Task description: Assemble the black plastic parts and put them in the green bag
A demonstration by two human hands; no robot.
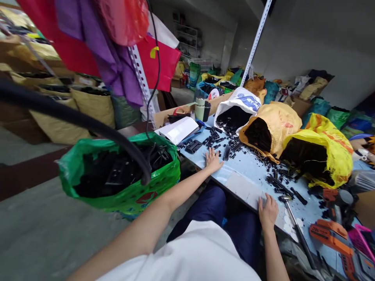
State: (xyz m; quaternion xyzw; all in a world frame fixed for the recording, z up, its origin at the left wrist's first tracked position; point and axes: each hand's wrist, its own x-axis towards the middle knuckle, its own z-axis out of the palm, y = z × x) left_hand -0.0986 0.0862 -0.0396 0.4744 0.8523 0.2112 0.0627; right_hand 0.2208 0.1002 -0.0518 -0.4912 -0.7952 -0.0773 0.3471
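My left hand lies flat on the light blue table, fingers spread, close to a scatter of small black plastic parts. My right hand rests at the table's near edge with fingers curled over it, holding nothing I can see. A hammer lies just right of that hand. Three open sacks lie on their sides, spilling black parts: a white one, an orange-yellow one and a bright yellow one.
A green bag full of black parts stands left of the table, with a thick black hose arching over it. An orange power tool lies at the right. White paper and a cup sit at the far end. Sacks line the floor behind.
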